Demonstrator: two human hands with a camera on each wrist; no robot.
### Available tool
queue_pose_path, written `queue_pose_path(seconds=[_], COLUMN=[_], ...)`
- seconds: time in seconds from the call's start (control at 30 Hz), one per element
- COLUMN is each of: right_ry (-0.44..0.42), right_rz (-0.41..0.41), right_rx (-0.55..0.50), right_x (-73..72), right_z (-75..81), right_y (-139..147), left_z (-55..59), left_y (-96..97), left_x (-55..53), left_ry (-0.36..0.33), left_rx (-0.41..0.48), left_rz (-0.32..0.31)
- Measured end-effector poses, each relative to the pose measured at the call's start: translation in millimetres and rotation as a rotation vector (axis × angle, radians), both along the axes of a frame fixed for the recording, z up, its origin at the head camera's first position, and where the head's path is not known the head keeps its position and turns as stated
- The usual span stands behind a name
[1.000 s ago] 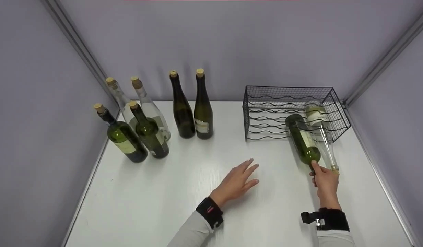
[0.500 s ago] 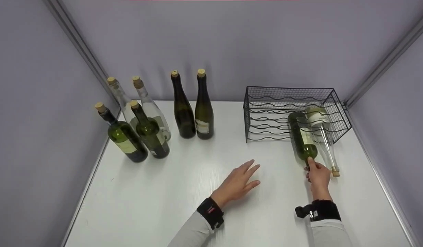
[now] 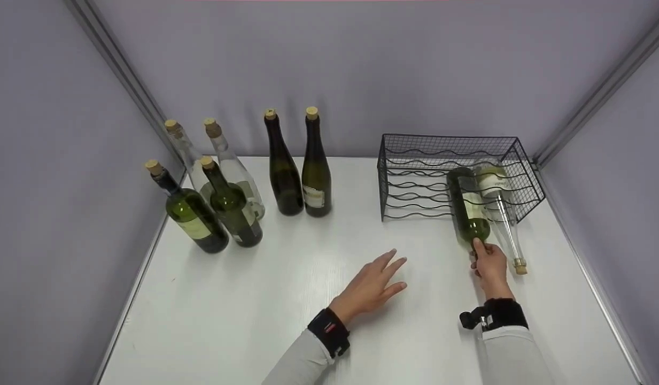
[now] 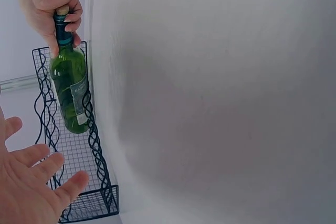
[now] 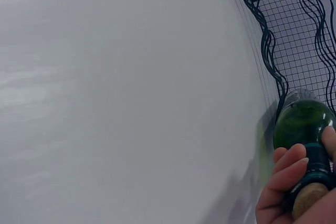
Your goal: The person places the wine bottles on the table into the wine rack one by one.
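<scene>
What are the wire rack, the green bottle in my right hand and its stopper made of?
Wire rack: probably metal with a dark coating, judging by its thin bent rods and mesh. Green bottle: apparently glass, smooth and glossy, since light passes through it. Stopper: likely cork, from its dull tan surface.

the green bottle (image 3: 468, 207), corked, with a pale label and dark neck wrap, lies on its side in the right half of the black wire rack (image 3: 447, 143), base inside, neck out past the front, gripped there by the right hand (image 3: 490, 264). a clear bottle (image 3: 508, 227), also corked, lies beside it, at the rack's right end. the left hand (image 3: 366, 283), fingers spread, is in front of the rack, well apart.
</scene>
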State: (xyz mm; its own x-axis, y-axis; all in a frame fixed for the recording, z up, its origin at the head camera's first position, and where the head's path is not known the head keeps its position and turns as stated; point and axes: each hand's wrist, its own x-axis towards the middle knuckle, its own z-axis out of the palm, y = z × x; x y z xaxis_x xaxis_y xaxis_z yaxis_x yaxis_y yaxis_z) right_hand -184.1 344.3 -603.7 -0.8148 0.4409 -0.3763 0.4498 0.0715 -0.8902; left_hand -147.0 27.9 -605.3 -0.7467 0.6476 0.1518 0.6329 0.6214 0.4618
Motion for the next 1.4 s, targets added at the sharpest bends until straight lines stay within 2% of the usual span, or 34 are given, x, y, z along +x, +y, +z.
queue_pose_path(seconds=[0.4,0.77,1.17,1.4], right_ry=[-0.021,-0.031,-0.015,-0.014], right_rz=[0.016,0.103,0.032,0.045], right_rx=[0.075,0.131,0.032,0.032], right_x=[-21.5,-21.3,-23.7,-29.9], right_z=[0.4,6.4,1.5,2.9], right_y=[5,8,8,6], left_z=[0.3,2.7,0.9,2.4], left_y=[1.4,2.9,2.9,3.5], left_x=[1.6,2.2,3.1,3.2], left_ry=[-0.02,-0.011,-0.034,-0.044], left_rx=[-0.009,-0.003,-0.014,-0.021], left_rz=[-0.002,-0.007,-0.005,-0.002])
